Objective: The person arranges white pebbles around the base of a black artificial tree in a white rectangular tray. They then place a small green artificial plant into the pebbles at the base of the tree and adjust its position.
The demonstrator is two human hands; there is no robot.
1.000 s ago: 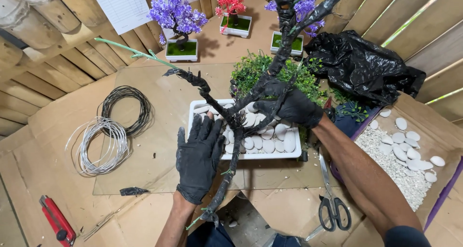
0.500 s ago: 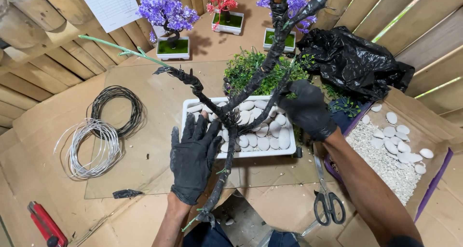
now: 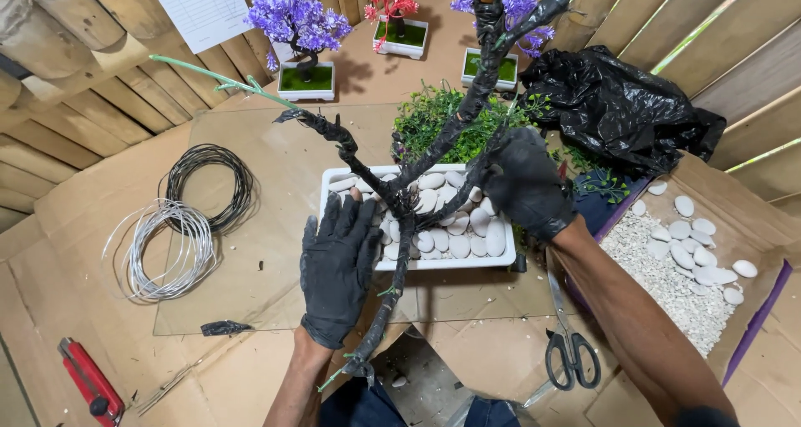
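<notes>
A dark, tape-wrapped artificial tree [image 3: 400, 218] with bare forked branches rises toward the camera from a white rectangular pot [image 3: 501, 260] filled with white pebbles. My left hand [image 3: 338, 264], in a black glove, lies flat with fingers spread against the pot's left end, beside the trunk. My right hand [image 3: 526, 185], also gloved, is closed around a right-hand branch just above the pot's far right corner. One branch ends in a bare green wire stem [image 3: 217, 81] pointing left.
Black wire coil [image 3: 209, 185] and silver wire coil [image 3: 163, 248] lie left on cardboard. Scissors [image 3: 567, 344] lie near right; a red cutter [image 3: 88, 381] is bottom left. A box of white gravel and stones [image 3: 684, 268], green foliage [image 3: 434, 127], a black bag [image 3: 626, 102] and small potted trees [image 3: 300, 27] stand behind.
My right hand has moved right and up along a branch, from over the pebbles to the pot's far right corner. My left hand has stayed at the pot's left end.
</notes>
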